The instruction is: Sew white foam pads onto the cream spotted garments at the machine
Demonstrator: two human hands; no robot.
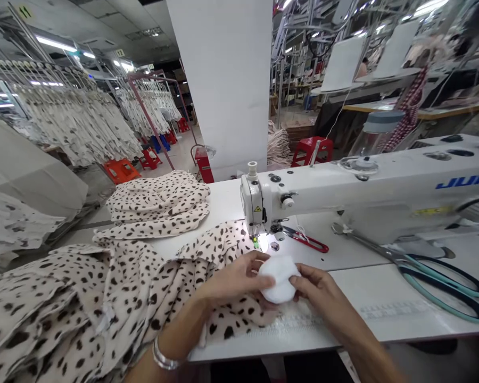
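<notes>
A small rounded white piece [279, 279] is held between both hands, just in front of the sewing machine's needle area. My left hand [241, 276] pinches its left side, thumb on top. My right hand [313, 284] grips the right edge between thumb and fingers. Pale pink fabric with dark spots [139, 287] lies under my left hand and forearm, and part of it reaches the lit needle area. The white sewing machine [323, 186] stands right behind the hands. What lies beneath the white piece is partly hidden.
Large scissors [415, 266] with teal and black handles lie at the right; red thread snips [307, 239] rest behind the needle area. A folded spotted fabric pile [159, 202] sits at the back left. A white pillar [227, 85] rises behind the table.
</notes>
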